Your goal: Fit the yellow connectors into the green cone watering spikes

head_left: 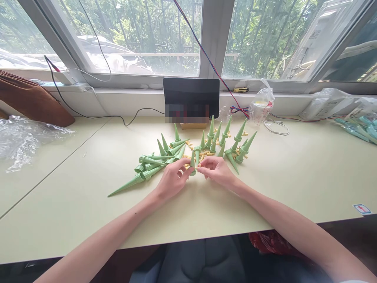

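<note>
Between the fingers of my left hand (176, 175) a green plastic plant watering spike (192, 160) stands upright, pointed end up. My right hand (216, 171) pinches a small yellow valve (199, 166) close against the spike's collar; whether it sits in the collar I cannot tell. Left of my hands lies a pile of green spikes (153, 160) without visible valves. Behind and to the right, several spikes (240, 135) with yellow valves in their collars stand point up. Loose yellow valves (207, 153) lie scattered on the table just beyond my fingers.
A tablet (191, 98) leans on a cardboard box (193, 126) at the window. Cables (112, 116) run along the back. A bagged cup (262, 106), coiled white cable (277, 127) and plastic bags (326, 103) are at right. Clear plastic wrap (26, 141) lies left on the table (294, 169).
</note>
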Demonstrator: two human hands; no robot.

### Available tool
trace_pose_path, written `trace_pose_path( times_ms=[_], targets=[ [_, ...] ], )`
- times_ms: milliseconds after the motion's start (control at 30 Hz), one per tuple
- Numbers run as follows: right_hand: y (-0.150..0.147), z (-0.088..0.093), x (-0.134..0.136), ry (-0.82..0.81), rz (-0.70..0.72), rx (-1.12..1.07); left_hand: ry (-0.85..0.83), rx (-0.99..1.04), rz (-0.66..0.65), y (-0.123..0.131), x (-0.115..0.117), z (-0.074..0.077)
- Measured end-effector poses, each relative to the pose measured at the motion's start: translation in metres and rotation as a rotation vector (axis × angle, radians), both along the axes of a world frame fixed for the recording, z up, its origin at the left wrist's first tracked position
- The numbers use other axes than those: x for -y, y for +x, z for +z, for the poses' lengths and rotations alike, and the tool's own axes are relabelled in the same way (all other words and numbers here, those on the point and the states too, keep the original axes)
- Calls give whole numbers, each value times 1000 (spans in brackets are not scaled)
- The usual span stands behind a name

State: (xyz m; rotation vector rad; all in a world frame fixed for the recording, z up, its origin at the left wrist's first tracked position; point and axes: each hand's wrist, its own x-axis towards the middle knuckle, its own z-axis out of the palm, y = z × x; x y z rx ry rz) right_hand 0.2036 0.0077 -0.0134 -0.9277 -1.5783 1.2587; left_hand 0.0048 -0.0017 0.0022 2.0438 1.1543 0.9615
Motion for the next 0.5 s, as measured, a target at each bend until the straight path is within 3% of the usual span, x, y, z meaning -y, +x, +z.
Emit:
trace_pose_path(
  times_ms=[200, 500],
  targets=[
    [2, 5, 2, 79, 23, 61, -37, 44, -18, -1, -1, 2],
    [3, 5, 2, 124, 86, 102, -260, 149, -63, -1, -1, 8]
  ],
)
